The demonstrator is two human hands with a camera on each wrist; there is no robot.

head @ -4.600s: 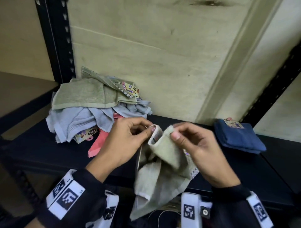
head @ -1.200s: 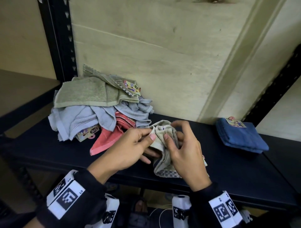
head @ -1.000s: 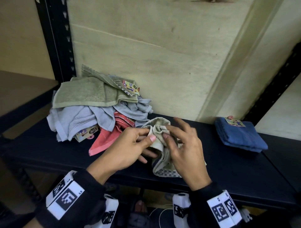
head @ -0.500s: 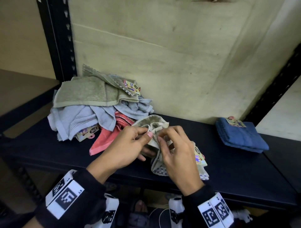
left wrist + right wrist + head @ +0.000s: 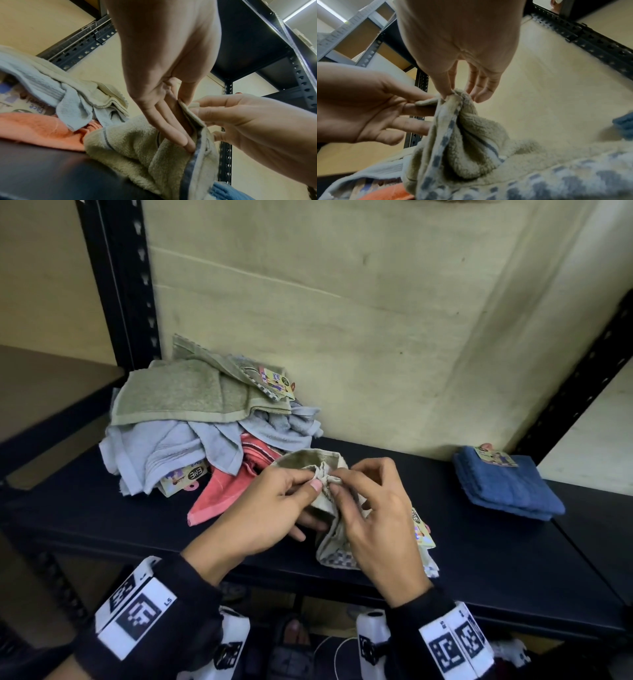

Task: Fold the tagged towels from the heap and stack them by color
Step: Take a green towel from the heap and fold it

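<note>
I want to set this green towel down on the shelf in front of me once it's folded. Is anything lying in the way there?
Nothing visible. Both hands pinch the green towel over bare shelf. The heap lies to the left, its pink towel reaching closest, and the blue towel sits off to the right.

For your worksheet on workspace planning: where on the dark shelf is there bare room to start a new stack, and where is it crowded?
Free: the shelf between the green towel, pinched by the left hand and right hand, and the folded blue towel; also its front-left strip before the heap. Crowded: the back-left corner under the heap, and the middle around both hands.
</note>
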